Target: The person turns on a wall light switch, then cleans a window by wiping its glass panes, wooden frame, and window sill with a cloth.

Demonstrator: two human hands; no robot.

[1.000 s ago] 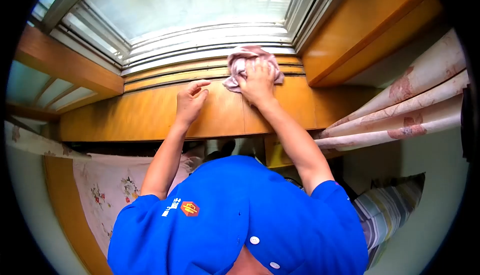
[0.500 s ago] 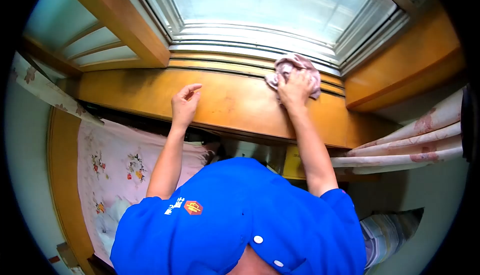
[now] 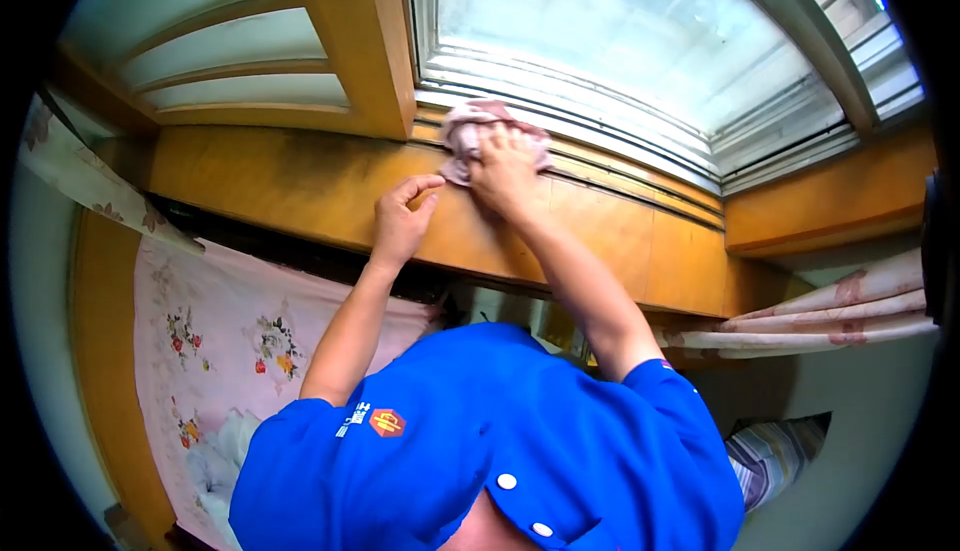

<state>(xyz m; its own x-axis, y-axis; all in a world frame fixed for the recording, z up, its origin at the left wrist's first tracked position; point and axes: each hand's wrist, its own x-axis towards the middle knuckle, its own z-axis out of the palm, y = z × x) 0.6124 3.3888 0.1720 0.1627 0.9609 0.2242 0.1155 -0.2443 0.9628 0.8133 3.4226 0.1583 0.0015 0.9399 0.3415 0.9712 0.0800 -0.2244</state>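
Note:
My right hand (image 3: 507,173) presses a crumpled pinkish cloth (image 3: 468,133) onto the grooved tracks along the back of the wooden window sill (image 3: 600,226). Its fingers lie over the cloth and hold it, and part of the cloth is hidden beneath them. My left hand (image 3: 402,223) hovers over the sill's front part, just left of the cloth. Its fingers are bent, with a gap between thumb and forefinger and nothing between them. Whether its fingertip touches the cloth's edge, I cannot tell.
Behind the sill stands a metal-framed window (image 3: 640,41). A wooden frame with panes (image 3: 350,51) rises at the left. Floral curtains (image 3: 840,306) hang at both sides. Below left lies a pink flowered cover (image 3: 225,301), and striped fabric (image 3: 780,456) shows at lower right.
My right hand has slid the cloth left along the tracks, close to the wooden frame. My left hand is now right beside it. The view has shifted, so the window sits further right.

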